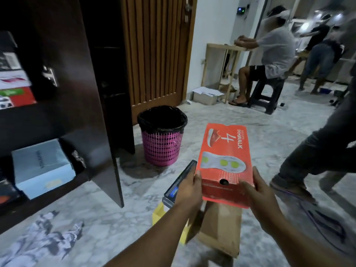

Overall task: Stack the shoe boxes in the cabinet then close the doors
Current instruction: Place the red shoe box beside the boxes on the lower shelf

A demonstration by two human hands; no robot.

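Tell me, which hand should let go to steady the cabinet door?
Probably the left hand: it is nearer the open cabinet door. The right hand grips the red shoe box on the far side.

Marble-patterned floor (107, 214) and dark cabinet shelves (57, 182) carrying boxes.

On the floor stand a pink mesh bin (160, 145) with a black liner near the open cabinet door (90, 105), a brown cardboard box (221, 228), a yellow box (159, 213) beside it, and a crumpled patterned cloth (44, 239) by the cabinet's front edge. A pale blue shoe box (42, 168) lies on the lowest shelf; a red and green box (18, 96) sits on the shelf above.
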